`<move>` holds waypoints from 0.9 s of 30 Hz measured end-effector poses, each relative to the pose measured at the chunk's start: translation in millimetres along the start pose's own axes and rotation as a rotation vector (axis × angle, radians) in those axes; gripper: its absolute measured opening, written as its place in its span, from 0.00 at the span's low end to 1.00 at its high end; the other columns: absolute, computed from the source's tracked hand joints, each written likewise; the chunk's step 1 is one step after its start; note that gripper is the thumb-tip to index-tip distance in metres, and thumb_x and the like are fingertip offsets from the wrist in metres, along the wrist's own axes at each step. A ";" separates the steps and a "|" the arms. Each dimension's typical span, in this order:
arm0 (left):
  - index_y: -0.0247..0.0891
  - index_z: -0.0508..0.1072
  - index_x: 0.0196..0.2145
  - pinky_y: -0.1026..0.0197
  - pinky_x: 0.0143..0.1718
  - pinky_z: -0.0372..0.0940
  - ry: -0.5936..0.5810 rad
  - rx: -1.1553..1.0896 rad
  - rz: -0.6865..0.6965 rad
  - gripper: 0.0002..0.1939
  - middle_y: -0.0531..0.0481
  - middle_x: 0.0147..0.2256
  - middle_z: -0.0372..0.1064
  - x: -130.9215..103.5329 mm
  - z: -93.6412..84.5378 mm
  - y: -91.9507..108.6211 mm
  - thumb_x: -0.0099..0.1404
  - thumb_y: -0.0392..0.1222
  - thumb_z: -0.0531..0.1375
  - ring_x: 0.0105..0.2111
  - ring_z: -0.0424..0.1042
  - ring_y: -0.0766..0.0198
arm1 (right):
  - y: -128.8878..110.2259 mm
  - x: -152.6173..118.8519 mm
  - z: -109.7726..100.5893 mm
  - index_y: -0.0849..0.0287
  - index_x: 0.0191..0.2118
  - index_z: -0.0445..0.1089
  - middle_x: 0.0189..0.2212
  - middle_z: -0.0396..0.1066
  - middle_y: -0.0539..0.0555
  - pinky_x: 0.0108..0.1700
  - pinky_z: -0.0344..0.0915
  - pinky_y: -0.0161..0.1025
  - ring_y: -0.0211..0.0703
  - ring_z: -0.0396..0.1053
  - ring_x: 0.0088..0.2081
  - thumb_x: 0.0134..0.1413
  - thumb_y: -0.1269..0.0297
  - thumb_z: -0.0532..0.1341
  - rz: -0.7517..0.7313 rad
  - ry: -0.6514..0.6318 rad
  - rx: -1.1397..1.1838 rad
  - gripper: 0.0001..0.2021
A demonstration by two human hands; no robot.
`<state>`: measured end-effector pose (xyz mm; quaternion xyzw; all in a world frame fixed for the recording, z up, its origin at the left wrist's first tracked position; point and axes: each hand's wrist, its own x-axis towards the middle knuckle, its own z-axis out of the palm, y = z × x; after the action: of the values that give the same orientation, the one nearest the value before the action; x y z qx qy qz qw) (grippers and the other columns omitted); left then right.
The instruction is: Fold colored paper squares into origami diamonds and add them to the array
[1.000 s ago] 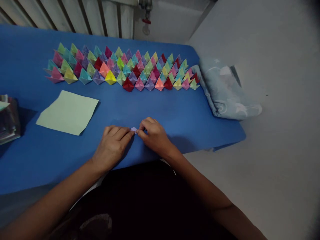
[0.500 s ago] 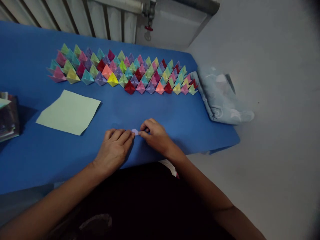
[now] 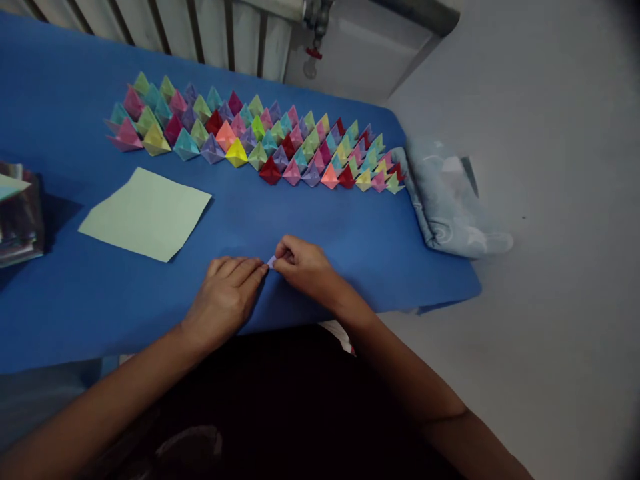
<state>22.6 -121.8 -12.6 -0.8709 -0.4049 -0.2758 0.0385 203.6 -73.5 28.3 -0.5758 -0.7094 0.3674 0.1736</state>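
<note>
A small lavender piece of paper [image 3: 271,263] sat just below and left of the frame's centre, its visible part roughly triangular, peak toward the top, its sides held and partly hidden by the left hand's [image 3: 227,293] and right hand's [image 3: 306,267] fingertips.

Dim, greyish light from the left, soft shadows across the blue tabletop [image 3: 320,217], darkened right-hand corners (mild vignetting).

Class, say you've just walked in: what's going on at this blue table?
A person has both hands at a small purple piece of paper, partly hidden by the fingers. The left hand lies over its left end; the right hand pinches its right end. A light-green sheet lies flat to the left, and rows of colourful folded papers stand farther back on the blue table.
</note>
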 end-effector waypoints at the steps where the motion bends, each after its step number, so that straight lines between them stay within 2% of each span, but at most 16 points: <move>1: 0.31 0.76 0.49 0.48 0.43 0.65 0.000 -0.009 0.002 0.16 0.38 0.46 0.78 -0.3 0.0 -0.2 0.73 0.31 0.50 0.43 0.75 0.51 | -1.2 -0.1 -0.5 0.56 0.29 0.62 0.26 0.65 0.46 0.35 0.54 0.35 0.36 0.60 0.30 0.52 0.70 0.58 0.010 -0.005 0.008 0.04; 8: 0.31 0.76 0.49 0.49 0.43 0.65 0.004 -0.079 -0.031 0.16 0.38 0.46 0.77 -0.9 2.8 -2.3 0.73 0.31 0.50 0.43 0.74 0.53 | -2.4 2.3 0.3 0.57 0.28 0.61 0.25 0.63 0.45 0.34 0.54 0.35 0.35 0.59 0.30 0.50 0.72 0.58 0.032 -0.009 0.018 0.05; 14: 0.35 0.76 0.50 0.50 0.47 0.63 -0.054 -0.018 0.000 0.17 0.41 0.47 0.77 -0.3 1.0 -3.0 0.73 0.31 0.49 0.44 0.74 0.54 | 0.0 2.2 0.8 0.56 0.27 0.58 0.26 0.60 0.45 0.35 0.54 0.36 0.36 0.58 0.30 0.50 0.74 0.57 -0.041 -0.025 -0.006 0.08; 22: 0.32 0.76 0.49 0.49 0.46 0.63 -0.030 0.020 0.029 0.16 0.40 0.47 0.78 -1.6 2.4 -3.9 0.72 0.29 0.50 0.43 0.75 0.53 | 3.7 5.3 0.3 0.56 0.27 0.58 0.26 0.60 0.45 0.34 0.54 0.35 0.36 0.58 0.31 0.50 0.73 0.60 -0.039 -0.070 0.041 0.09; 27: 0.30 0.76 0.48 0.51 0.44 0.64 -0.029 0.032 0.053 0.16 0.41 0.45 0.78 0.8 -0.9 -4.1 0.73 0.30 0.49 0.43 0.75 0.54 | 3.4 6.5 -2.4 0.56 0.29 0.60 0.27 0.61 0.45 0.35 0.54 0.35 0.36 0.58 0.31 0.49 0.74 0.58 -0.028 -0.117 0.049 0.06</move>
<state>19.7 -118.7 -12.0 -0.8846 -0.3864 -0.2555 0.0540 205.8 -66.4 26.3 -0.5392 -0.7170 0.4153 0.1511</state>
